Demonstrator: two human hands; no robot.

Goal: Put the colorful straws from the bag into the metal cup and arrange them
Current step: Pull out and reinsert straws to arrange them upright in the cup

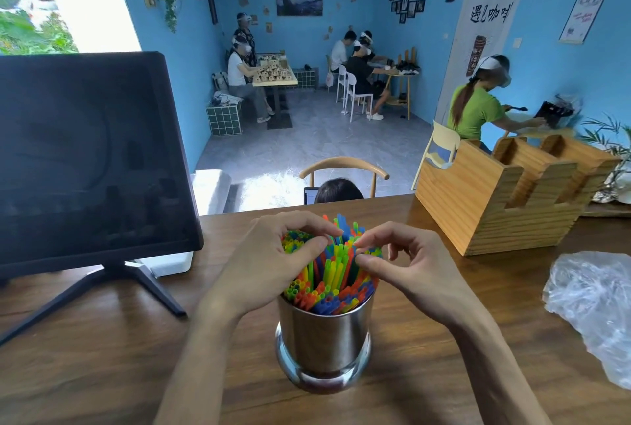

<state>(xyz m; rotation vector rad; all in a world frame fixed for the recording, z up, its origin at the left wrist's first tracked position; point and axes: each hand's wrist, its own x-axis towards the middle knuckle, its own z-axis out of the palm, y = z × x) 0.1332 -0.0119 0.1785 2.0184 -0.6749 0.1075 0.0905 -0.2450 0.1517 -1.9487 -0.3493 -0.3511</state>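
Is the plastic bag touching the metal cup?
Apart. The head view shows the plastic bag far right, bare wooden table between it and the metal cup.

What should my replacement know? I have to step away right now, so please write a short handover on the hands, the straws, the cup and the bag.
Left hand: pinching straw tops.
Right hand: pinching straw tops on the other side.
Straws: standing in the metal cup, mid-table, tops uneven.
Plastic bag: crumpled at the right, seemingly empty.
Done: straws in the cup.
Left: even and tidy them.
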